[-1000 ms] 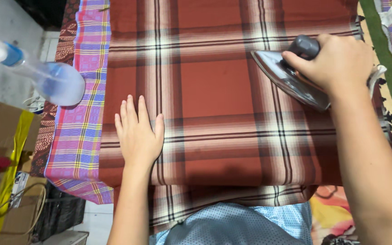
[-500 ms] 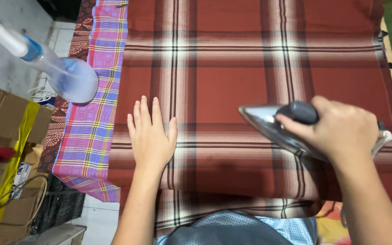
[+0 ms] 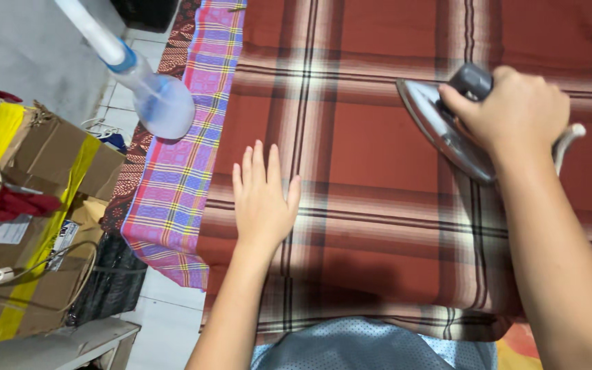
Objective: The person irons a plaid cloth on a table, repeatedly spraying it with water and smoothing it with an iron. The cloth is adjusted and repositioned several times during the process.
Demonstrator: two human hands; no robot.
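On the table, a rust-red plaid cloth (image 3: 378,144) lies spread flat over a purple and pink checked cover (image 3: 179,185) that shows along its left edge. The right hand (image 3: 515,109) has its grip wrapped tight around the dark handle of a metal iron (image 3: 440,130), which rests on the upper right part of the cloth with its pointed nose aimed up and to the left. The left hand (image 3: 263,199) lies palm down on the cloth well to the left of the iron, fingers straight and slightly spread, holding nothing, just pinning the fabric. A clear spray bottle (image 3: 159,103) with a blue collar sits on the checked cover near the table's left edge. Judging by the surface, the cloth looks mostly smooth around both hands; the near hem hangs over the table's edge, and that strip seems not yet pressed.
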